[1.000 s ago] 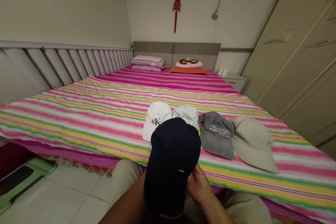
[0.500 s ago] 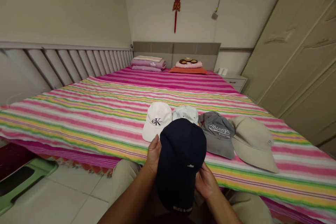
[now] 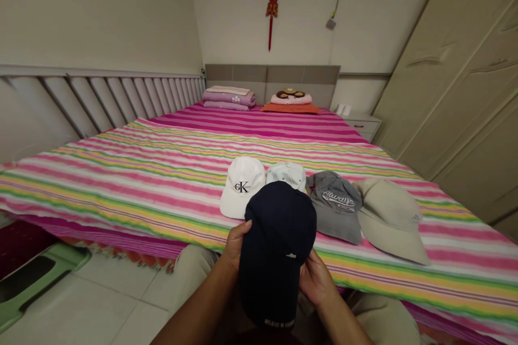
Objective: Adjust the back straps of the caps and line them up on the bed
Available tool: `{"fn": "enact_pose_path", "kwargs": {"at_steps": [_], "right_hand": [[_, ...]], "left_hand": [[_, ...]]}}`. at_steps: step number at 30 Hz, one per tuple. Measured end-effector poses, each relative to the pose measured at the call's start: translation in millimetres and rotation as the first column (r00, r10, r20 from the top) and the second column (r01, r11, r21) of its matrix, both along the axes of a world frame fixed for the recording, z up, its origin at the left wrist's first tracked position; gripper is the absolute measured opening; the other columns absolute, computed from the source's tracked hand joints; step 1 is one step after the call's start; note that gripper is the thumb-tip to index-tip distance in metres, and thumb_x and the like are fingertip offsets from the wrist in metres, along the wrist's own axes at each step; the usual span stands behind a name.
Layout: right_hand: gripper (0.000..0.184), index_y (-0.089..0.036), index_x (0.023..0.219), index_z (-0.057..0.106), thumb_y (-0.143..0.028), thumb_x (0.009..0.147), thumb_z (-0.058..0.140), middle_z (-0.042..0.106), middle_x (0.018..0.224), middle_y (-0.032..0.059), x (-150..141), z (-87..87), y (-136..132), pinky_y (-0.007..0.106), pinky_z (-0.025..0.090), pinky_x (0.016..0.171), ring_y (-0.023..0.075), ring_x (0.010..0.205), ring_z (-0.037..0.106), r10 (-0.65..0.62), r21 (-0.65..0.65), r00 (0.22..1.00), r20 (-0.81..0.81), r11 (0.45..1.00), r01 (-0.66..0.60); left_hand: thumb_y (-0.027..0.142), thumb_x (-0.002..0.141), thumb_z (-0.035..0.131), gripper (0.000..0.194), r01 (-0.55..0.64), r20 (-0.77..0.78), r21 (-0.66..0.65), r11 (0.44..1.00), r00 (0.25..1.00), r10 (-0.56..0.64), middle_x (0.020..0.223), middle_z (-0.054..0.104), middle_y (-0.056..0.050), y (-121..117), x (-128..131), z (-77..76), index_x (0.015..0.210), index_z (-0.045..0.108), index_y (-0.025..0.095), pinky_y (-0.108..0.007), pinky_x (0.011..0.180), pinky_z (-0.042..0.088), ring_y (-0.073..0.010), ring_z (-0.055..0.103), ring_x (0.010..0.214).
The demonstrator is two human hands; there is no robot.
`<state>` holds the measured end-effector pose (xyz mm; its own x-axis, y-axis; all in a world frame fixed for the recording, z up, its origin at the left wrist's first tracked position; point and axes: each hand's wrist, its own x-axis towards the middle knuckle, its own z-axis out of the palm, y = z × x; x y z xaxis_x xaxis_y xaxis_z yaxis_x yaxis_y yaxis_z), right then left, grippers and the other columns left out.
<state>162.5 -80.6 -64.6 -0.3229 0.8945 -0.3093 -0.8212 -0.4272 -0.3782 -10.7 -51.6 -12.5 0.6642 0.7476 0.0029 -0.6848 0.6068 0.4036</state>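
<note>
A dark navy baseball cap [image 3: 279, 226] is held up between both hands, its brim pointing down toward me. My left hand [image 3: 236, 245] grips its left side, thumb on the outside. On the right side, my right hand [image 3: 316, 279] holds the cap's lower edge, with some fingers hidden behind it. Beyond it on the bed lie a white cap [image 3: 243, 183] with black letters, a pale cap [image 3: 288, 172] partly covered by the navy one, a grey cap [image 3: 338, 210] with white script, and a beige cap [image 3: 390, 221].
A striped sheet [image 3: 133, 183] covers the bed. Folded purple bedding [image 3: 229, 99] and an orange-and-pink pile [image 3: 289, 105] rest by the headboard [image 3: 238, 74]. A green stool [image 3: 44, 280] stands at the lower left, and a white nightstand [image 3: 360, 124] stands right of the bed.
The navy cap has shifted very slightly left in my hands. My left thumb sits a little lower on its side. The caps on the bed have not moved.
</note>
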Motion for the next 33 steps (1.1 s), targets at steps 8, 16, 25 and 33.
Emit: {"fn": "enact_pose_path", "kwargs": {"at_steps": [8, 16, 25, 33], "right_hand": [[0.024, -0.017, 0.085, 0.068, -0.031, 0.083, 0.049, 0.072, 0.076, 0.0017, -9.9, 6.6, -3.4, 0.030, 0.045, 0.083, 0.0150, 0.071, 0.066, 0.033, 0.005, 0.999, -0.015, 0.999, -0.033], [0.023, -0.016, 0.091, 0.067, -0.031, 0.081, 0.052, 0.072, 0.076, 0.0017, -14.5, 15.0, 0.8, 0.029, 0.044, 0.083, 0.0151, 0.072, 0.066, 0.049, 0.038, 0.999, -0.002, 0.998, -0.049], [0.025, -0.019, 0.099, 0.063, -0.027, 0.076, 0.060, 0.070, 0.093, 0.0030, -52.7, 26.0, 17.6, 0.030, 0.042, 0.087, 0.0164, 0.087, 0.063, -0.001, 0.149, 0.995, 0.096, 0.989, -0.013], [0.035, -0.019, 0.102, 0.060, -0.044, 0.078, 0.054, 0.068, 0.096, 0.0062, -82.9, 36.5, 18.8, 0.031, 0.045, 0.074, 0.0183, 0.083, 0.062, 0.082, 0.308, 0.916, 0.393, 0.927, -0.215]], "left_hand": [[0.034, 0.066, 0.055, 0.031, -0.096, 0.148, 0.066, 0.993, 0.985, 0.086, 0.094, 0.069, -0.005, -1.2, 2.5, -9.0, 0.088, 0.070, 0.018, -0.043, 0.099, 0.028, -0.0276, 0.059, 0.096], [0.029, 0.070, 0.060, 0.023, -0.051, 0.067, 0.050, 0.997, 0.997, 0.048, 0.087, 0.071, -0.005, -17.2, -31.1, -14.2, 0.087, 0.070, 0.015, -0.030, 0.083, 0.046, -0.0204, 0.064, 0.084], [0.010, 0.074, 0.055, 0.029, -0.481, -0.281, -0.137, 0.866, 0.857, 0.432, 0.096, 0.069, -0.002, -77.5, -68.4, -38.0, 0.097, 0.066, 0.023, -0.033, 0.095, 0.039, -0.0218, 0.058, 0.100], [-0.001, 0.072, 0.053, 0.051, -0.723, -0.362, -0.138, 0.677, 0.673, 0.645, 0.104, 0.066, -0.003, -60.3, -113.8, -41.4, 0.114, 0.055, 0.028, -0.028, 0.091, 0.044, -0.0195, 0.060, 0.095]]}}
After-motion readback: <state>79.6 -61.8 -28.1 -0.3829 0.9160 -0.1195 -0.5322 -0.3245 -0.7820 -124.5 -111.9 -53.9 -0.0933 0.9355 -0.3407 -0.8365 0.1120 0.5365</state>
